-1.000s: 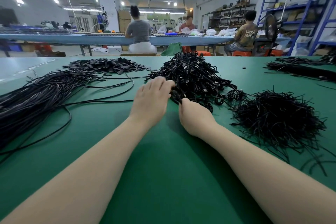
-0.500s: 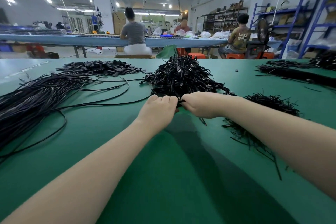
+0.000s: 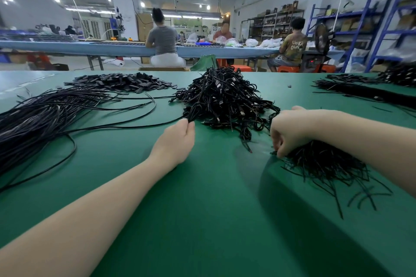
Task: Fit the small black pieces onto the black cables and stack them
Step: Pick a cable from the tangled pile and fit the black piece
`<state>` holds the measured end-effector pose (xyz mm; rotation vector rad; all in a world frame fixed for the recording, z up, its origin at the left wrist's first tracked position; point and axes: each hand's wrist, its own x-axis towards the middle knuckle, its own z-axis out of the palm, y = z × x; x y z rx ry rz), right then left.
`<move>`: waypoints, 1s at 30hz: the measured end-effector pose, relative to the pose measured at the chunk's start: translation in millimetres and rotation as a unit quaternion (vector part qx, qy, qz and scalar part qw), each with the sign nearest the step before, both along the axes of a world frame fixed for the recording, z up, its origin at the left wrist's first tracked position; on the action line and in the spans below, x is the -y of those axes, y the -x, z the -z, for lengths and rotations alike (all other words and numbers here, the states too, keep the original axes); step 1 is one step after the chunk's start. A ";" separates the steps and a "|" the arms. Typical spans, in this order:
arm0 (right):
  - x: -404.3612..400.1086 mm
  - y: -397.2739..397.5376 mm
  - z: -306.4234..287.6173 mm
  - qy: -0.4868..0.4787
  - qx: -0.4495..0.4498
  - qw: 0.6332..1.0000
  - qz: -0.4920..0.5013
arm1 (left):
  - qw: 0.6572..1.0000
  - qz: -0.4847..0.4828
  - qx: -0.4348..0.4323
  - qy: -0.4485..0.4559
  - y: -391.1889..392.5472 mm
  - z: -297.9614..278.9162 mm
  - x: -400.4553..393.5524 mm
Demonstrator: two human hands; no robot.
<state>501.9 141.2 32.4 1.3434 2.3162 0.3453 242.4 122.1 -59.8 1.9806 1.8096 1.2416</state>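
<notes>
From where I sit, my view takes in two bare forearms coming up from the bottom edge of the picture, one on each side. No sleeve shows on either; both arms are uncovered from the frame edge to the wrist. I see no watch, band, glove or ring on my left hand (image 3: 177, 139) or my right hand (image 3: 290, 130). The forearms look broad near the camera and narrow toward the wrists, stretched by the wide lens. The nails I can make out on the left fingertips (image 3: 185, 122) look short and unpainted.
</notes>
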 end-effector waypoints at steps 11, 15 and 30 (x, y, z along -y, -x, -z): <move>-0.5 5.2 -1.1 -0.010 -0.162 0.987 0.012 | 0.978 0.074 0.180 0.072 7.4 2.8 -10.1; -3.3 8.4 -0.4 -0.035 -0.143 0.989 0.003 | 0.978 0.081 0.179 0.077 7.3 3.3 -11.7; 20.7 110.9 29.7 -0.164 -0.619 0.760 -0.109 | 0.971 0.154 0.169 0.078 1.7 0.9 -3.6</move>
